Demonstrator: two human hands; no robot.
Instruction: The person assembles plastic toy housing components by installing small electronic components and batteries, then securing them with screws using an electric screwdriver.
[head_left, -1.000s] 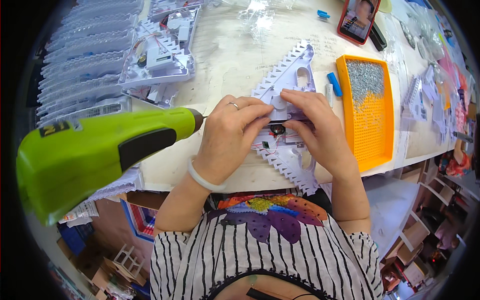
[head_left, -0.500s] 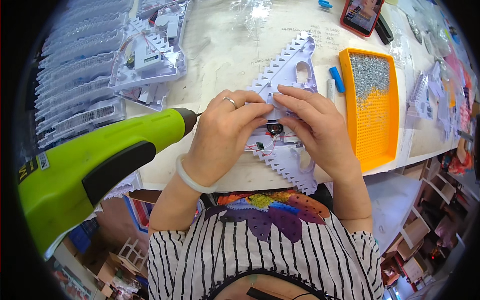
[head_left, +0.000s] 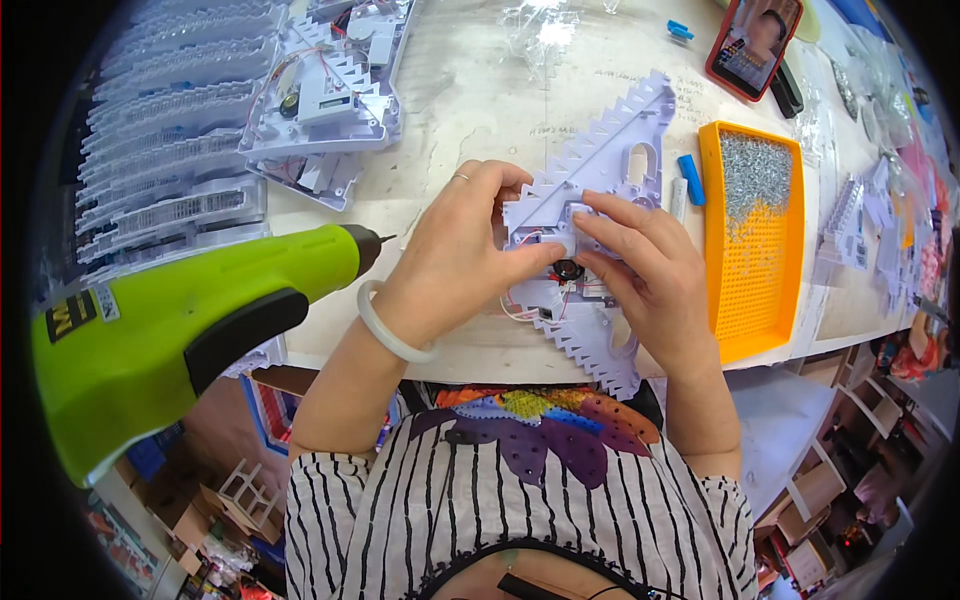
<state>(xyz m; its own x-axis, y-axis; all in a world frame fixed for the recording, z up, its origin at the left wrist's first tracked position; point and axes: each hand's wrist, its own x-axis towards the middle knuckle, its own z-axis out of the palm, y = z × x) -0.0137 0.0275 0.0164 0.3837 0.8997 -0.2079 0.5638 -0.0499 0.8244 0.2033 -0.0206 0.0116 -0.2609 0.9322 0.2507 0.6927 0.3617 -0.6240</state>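
A pale lavender plastic housing (head_left: pixel 620 135) with saw-toothed edges lies on the table in front of me. Within its middle sit a round black speaker (head_left: pixel 568 270), thin red and white wires, and a small dark circuit board (head_left: pixel 546 313). My left hand (head_left: pixel 440 250) grips the left side of the housing, its thumb pressed onto a small pale block (head_left: pixel 556 239) above the speaker and its fingers round the toothed edge. On the other side, my right hand (head_left: pixel 655 275) has its fingertips closed on the housing beside that block. What lies under the fingertips is partly hidden.
A green electric screwdriver (head_left: pixel 200 315) juts in from the left, tip near my left wrist. Stacked housings (head_left: pixel 180 130) and open ones with wiring (head_left: pixel 325 100) stand back left. Right are an orange tray (head_left: pixel 755 300) of screws (head_left: pixel 755 175), a blue stick (head_left: pixel 690 180) and a phone (head_left: pixel 752 48).
My left hand has opened wider, its thumb now on the block and its fingers over the housing's left edge. The housing shows slightly farther right; the whole view has shifted a little.
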